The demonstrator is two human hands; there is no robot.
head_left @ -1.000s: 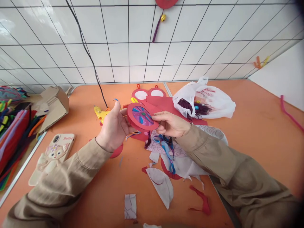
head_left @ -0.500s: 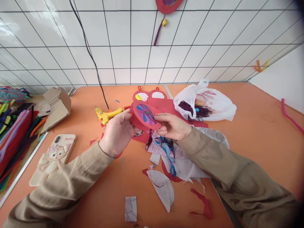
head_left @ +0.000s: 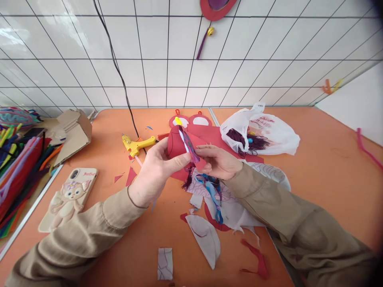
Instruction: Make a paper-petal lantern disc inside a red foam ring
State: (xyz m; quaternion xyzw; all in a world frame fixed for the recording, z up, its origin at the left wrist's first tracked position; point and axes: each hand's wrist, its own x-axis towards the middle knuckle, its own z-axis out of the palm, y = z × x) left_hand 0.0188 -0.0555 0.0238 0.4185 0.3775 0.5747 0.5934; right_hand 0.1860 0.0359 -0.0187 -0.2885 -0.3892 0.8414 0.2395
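Above the middle of the table I hold a red round felt craft piece (head_left: 176,144) with a purple and blue patterned centre. My left hand (head_left: 161,165) grips it from the left, thumb across its front. From the right, my right hand (head_left: 220,161) pinches its edge. The patterned layer stands tilted away from the red backing, with a white strip showing between them. Beneath my hands lie blue and purple ribbons (head_left: 214,195) and a dark red tassel (head_left: 187,179). A yellow glue gun (head_left: 136,145) rests left of my left hand.
A white plastic bag (head_left: 278,133) with dark threads lies at the back right. Red rings (head_left: 200,120) are behind my hands. Fabric scraps (head_left: 205,239) lie in front. A phone (head_left: 72,195), a cardboard box (head_left: 74,131) and colourful pipe cleaners (head_left: 20,171) are at left.
The patterned centre faced up earlier; now it is turned nearly edge-on, tipped rightward from the red backing. My left thumb has moved onto its front.
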